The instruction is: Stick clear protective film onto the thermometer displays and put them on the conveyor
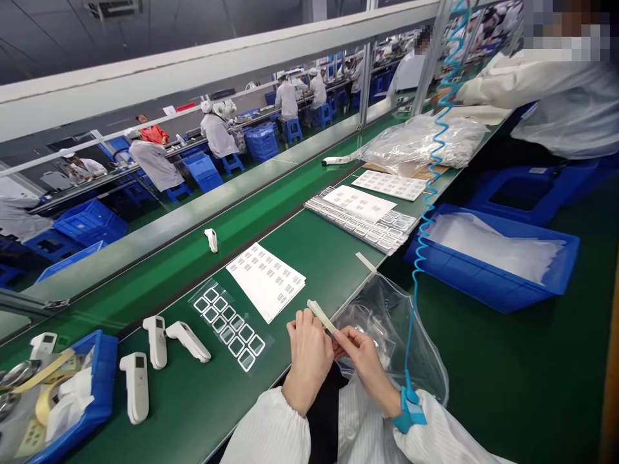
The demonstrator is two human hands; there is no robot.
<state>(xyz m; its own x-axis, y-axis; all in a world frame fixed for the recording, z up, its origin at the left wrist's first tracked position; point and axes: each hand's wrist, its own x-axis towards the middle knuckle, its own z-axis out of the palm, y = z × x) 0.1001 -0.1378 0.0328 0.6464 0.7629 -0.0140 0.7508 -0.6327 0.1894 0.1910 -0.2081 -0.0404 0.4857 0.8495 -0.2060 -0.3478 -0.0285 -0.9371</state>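
Observation:
My left hand [309, 351] is closed at the bench's front edge, its fingers bent in; what it holds, if anything, is hidden. Beside it, the thumb and fingers of my right hand [362, 361] pinch near the lower end of a cream tape strip [321, 316]. A clear plastic bag [411, 322] hangs from the bench edge behind my right hand. On the green bench lie a white label sheet [265, 280] and a clear sheet of white-framed squares [232, 327]. Three white handheld devices [137, 386] lie to the left. A blue wrist strap [410, 409] circles my right wrist.
A blue bin [109, 386] of tape and scraps stands at far left. Label sheets [360, 203] and plastic bags [420, 142] lie farther along. A blue coiled cord [428, 212] hangs at right, before a blue crate [503, 283]. A co-worker sits at upper right.

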